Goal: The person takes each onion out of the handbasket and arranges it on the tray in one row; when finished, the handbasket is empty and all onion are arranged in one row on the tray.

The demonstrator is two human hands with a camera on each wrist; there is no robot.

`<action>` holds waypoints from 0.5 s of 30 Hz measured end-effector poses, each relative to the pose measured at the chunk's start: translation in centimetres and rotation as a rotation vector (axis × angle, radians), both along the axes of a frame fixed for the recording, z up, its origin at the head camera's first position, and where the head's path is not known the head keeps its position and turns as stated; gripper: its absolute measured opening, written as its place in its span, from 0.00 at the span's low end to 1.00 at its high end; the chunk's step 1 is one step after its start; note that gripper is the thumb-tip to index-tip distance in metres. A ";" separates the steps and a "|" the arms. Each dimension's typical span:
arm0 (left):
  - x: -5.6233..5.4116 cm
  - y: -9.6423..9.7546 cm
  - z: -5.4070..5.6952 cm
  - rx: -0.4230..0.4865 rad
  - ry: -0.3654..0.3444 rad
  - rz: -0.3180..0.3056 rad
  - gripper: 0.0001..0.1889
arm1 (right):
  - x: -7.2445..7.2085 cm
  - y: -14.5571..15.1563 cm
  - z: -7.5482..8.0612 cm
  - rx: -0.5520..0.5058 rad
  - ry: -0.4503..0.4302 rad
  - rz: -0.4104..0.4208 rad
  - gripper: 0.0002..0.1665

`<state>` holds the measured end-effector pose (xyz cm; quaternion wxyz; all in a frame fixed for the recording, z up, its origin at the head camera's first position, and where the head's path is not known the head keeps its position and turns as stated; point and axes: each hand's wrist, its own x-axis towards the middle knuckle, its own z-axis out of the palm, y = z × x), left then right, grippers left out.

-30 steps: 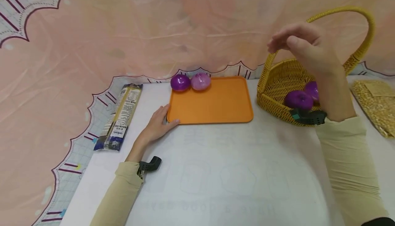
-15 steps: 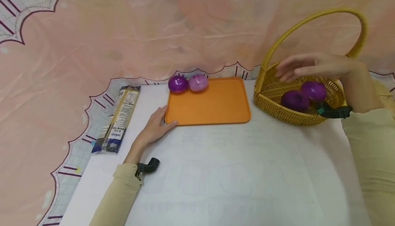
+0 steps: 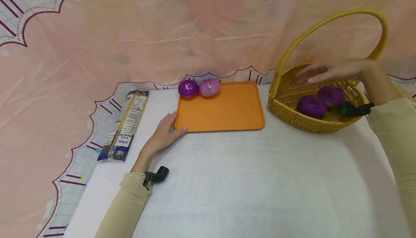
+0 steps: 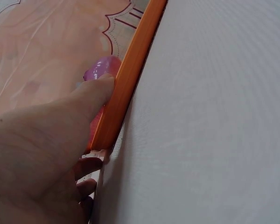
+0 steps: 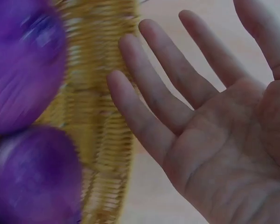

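My left hand [image 3: 164,131] rests at the near left corner of an orange tray [image 3: 234,111]. Its thumb lies along the near edge and its fingers run beside the left edge. Two round, shiny purple onions, one dark [image 3: 188,88] and one paler [image 3: 209,87], sit at the tray's far left corner. Inside the yellow wicker basket [image 3: 292,117] lie two more purple onions, a front one [image 3: 311,107] and a rear one [image 3: 330,96]. Over them hovers my right hand [image 3: 334,72], under the handle, holding nothing. In the right wrist view its fingers [image 5: 154,100] are spread, apart from the onions.
On the left lies a long plastic packet [image 3: 125,126] with a blue end. At the right edge, a straw-coloured item [image 3: 404,92] is mostly hidden behind my right arm. A patterned pink cloth [image 3: 162,32] hangs behind the white table [image 3: 227,180].
My right hand has come down from in front of the basket handle to above the onions, its forearm shifting right. My left hand stays at the tray corner. The head view has shifted slightly.
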<state>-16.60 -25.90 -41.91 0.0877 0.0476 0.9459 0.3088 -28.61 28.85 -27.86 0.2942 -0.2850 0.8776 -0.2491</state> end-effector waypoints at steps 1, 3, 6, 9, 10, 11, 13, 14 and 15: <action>0.0 0.0 0.0 -0.001 0.002 0.001 0.48 | -0.2 0.0 -0.2 0.012 -0.019 0.006 0.29; 0.0 0.0 0.0 -0.001 0.004 0.004 0.48 | -0.5 0.0 -0.6 0.041 -0.044 0.024 0.31; 0.0 0.0 0.1 0.001 0.005 0.001 0.48 | -1.0 -0.1 -1.0 0.039 -0.109 0.042 0.31; 0.0 -0.1 0.1 0.001 0.004 -0.002 0.48 | -1.4 -0.3 -1.2 0.039 -0.171 0.058 0.32; 0.0 -0.1 0.0 0.001 0.003 -0.003 0.48 | -1.5 -0.3 -1.3 0.034 -0.193 0.064 0.32; 0.0 -0.1 0.0 0.001 0.003 -0.002 0.48 | -1.6 -0.4 -1.4 0.033 -0.215 0.070 0.33; -0.1 -0.1 0.0 0.001 0.002 -0.001 0.48 | -1.8 -0.4 -1.5 0.026 -0.254 0.070 0.33; -0.1 -0.1 0.0 -0.002 0.003 0.000 0.48 | -1.8 -0.4 -1.5 0.018 -0.273 0.068 0.34; -0.1 -0.2 0.0 -0.005 0.003 0.001 0.49 | -1.9 -0.4 -1.6 0.008 -0.289 0.065 0.34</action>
